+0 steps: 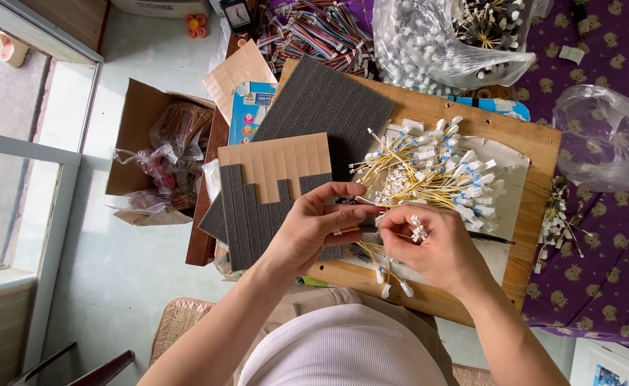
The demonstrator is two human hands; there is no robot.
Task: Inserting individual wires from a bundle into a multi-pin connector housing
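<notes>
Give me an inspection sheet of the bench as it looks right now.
Surface: wooden board lying over a purple patterned cloth.
Job's things: heap of yellow wires with white plugs; a few white plugs in the right hand.
Clutter: grey foam strips on a cardboard sheet, a larger foam pad, two clear plastic bags.
Hands: left hand and right hand meet over the board, fingers pinching wire ends.
Cables: bundle of coloured ribbon cables at the top.
Surroundings: open cardboard box on a pale tiled floor, window frame at the left.
</notes>
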